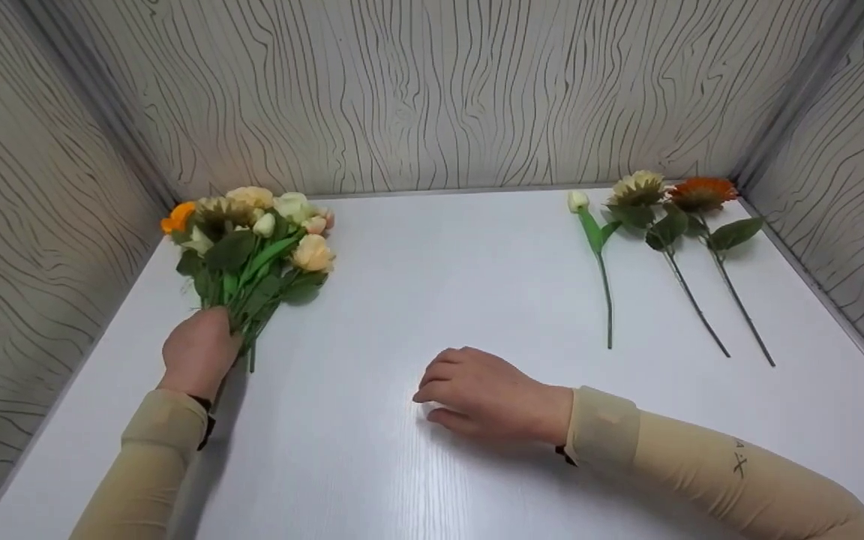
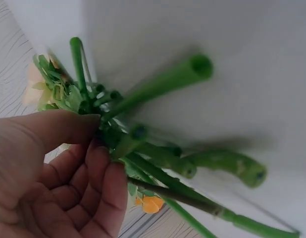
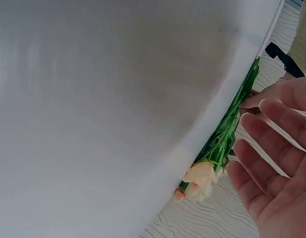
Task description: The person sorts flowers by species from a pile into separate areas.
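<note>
My left hand (image 1: 202, 351) grips a bunch of artificial flowers (image 1: 256, 259) by its green stems at the left of the table. The blooms are cream, peach, white and orange and point toward the back wall. In the left wrist view the thumb and fingers pinch the stems (image 2: 163, 84), whose cut ends stick out past the hand. My right hand (image 1: 488, 394) is over the middle front of the table, its fingers relaxed and slightly bent. Nothing is in its palm in the right wrist view, where the bunch shows beyond the fingers (image 3: 272, 134).
On the right side of the white table (image 1: 432, 300) lie a white tulip (image 1: 579, 201), a cream flower (image 1: 638, 187) and a rust-orange flower (image 1: 702, 193), side by side with stems toward the front. Wood-grain panels (image 1: 439, 90) enclose the back and both sides.
</note>
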Motion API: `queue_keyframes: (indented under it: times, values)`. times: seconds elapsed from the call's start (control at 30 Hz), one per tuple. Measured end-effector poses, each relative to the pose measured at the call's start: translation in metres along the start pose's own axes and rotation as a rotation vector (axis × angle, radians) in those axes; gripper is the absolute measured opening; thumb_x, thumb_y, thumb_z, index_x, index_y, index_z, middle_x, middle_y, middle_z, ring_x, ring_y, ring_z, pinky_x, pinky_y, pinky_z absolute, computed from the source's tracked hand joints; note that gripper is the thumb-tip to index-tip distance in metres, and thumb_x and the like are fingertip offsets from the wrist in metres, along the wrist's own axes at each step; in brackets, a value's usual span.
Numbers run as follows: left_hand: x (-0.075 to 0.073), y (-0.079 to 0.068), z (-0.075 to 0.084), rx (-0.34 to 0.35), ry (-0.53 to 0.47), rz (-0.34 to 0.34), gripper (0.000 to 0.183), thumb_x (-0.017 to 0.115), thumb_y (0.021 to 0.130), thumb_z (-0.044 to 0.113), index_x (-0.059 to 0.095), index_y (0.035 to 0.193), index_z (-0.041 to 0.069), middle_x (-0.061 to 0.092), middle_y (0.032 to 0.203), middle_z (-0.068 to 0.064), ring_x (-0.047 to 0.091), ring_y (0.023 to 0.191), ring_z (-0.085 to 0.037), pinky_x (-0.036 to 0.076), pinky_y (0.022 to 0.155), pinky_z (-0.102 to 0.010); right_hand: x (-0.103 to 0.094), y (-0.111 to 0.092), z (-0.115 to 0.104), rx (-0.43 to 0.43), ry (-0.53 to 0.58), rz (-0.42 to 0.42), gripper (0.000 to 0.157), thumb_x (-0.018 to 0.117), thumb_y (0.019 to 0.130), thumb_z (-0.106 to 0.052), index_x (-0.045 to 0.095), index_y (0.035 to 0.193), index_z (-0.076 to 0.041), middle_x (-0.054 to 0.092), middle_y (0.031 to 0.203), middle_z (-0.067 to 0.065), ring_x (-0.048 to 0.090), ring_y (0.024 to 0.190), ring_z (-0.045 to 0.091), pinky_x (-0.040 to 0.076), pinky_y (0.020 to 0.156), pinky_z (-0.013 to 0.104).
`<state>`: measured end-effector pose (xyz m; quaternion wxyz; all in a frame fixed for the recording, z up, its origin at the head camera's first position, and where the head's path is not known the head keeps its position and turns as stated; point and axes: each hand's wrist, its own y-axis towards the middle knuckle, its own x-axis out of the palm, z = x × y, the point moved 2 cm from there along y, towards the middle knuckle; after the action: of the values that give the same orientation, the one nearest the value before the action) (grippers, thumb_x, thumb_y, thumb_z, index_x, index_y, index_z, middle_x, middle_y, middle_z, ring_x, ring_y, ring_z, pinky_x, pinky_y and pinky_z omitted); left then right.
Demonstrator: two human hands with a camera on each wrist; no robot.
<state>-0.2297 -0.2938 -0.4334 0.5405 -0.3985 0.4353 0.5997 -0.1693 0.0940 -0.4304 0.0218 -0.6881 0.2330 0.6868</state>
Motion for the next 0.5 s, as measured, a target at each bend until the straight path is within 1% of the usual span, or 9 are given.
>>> queue_keyframes:
  times: [0.07,0.13,0.2,0.27,0.33,0.43,0.5]
  values:
    - [-0.001,0.000,0.004,0.016,-0.015,0.000,0.025,0.060,0.095,0.003,0.051,0.072,0.005,0.051,0.064,-0.011,0.051,0.057,-0.028,0.041,0.051,-0.042,-0.001,-0.001,0.003,0.005,0.012,0.027,0.016,0.070,0.097,-0.021,0.076,0.112,-0.015,0.072,0.106,-0.006,0.063,0.107,0.016,0.052,0.087,0.032]
    - [-0.003,0.001,0.010,0.035,-0.038,0.001,0.023,0.060,0.097,0.005,0.055,0.074,0.004,0.052,0.065,-0.010,0.051,0.057,-0.026,0.041,0.052,-0.041,-0.002,-0.002,0.006,0.015,0.025,0.048,0.016,0.071,0.097,-0.020,0.076,0.111,-0.015,0.072,0.105,-0.005,0.064,0.106,0.016,0.053,0.087,0.032]
    - [-0.005,0.002,0.018,0.053,-0.061,0.003,0.017,0.061,0.098,0.007,0.062,0.082,0.002,0.058,0.072,-0.011,0.055,0.061,-0.026,0.045,0.055,-0.043,-0.003,-0.003,0.009,0.033,0.047,0.064,0.016,0.071,0.097,-0.019,0.076,0.111,-0.014,0.072,0.105,-0.005,0.064,0.105,0.017,0.053,0.088,0.033]
    - [-0.008,0.003,0.028,0.064,-0.097,0.004,0.013,0.062,0.100,0.010,0.068,0.093,0.001,0.064,0.081,-0.013,0.060,0.067,-0.027,0.049,0.061,-0.046,-0.005,-0.005,0.013,0.061,0.074,0.075,0.015,0.072,0.096,-0.017,0.077,0.110,-0.013,0.072,0.105,-0.004,0.064,0.105,0.017,0.053,0.089,0.033]
    - [-0.009,0.005,0.039,0.068,-0.148,0.006,0.015,0.062,0.101,0.014,0.070,0.104,0.001,0.068,0.092,-0.013,0.062,0.075,-0.027,0.051,0.067,-0.046,-0.006,-0.007,0.017,0.098,0.103,0.085,0.015,0.072,0.096,-0.015,0.077,0.110,-0.013,0.072,0.106,-0.004,0.065,0.104,0.017,0.053,0.090,0.034]
    - [-0.010,0.004,0.061,0.067,-0.269,0.001,0.019,0.062,0.103,0.020,0.070,0.110,0.005,0.068,0.097,-0.011,0.061,0.079,-0.027,0.050,0.069,-0.043,-0.011,-0.010,0.025,0.198,0.165,0.104,0.014,0.072,0.096,-0.013,0.077,0.109,-0.012,0.073,0.106,-0.003,0.066,0.102,0.017,0.055,0.087,0.034]
    - [-0.009,0.002,0.080,0.072,-0.377,-0.008,0.019,0.063,0.103,0.024,0.069,0.112,0.007,0.068,0.099,-0.009,0.060,0.081,-0.025,0.050,0.070,-0.040,-0.015,-0.011,0.031,0.297,0.230,0.123,0.015,0.071,0.097,-0.013,0.078,0.110,-0.013,0.073,0.106,-0.005,0.066,0.099,0.015,0.055,0.084,0.033]
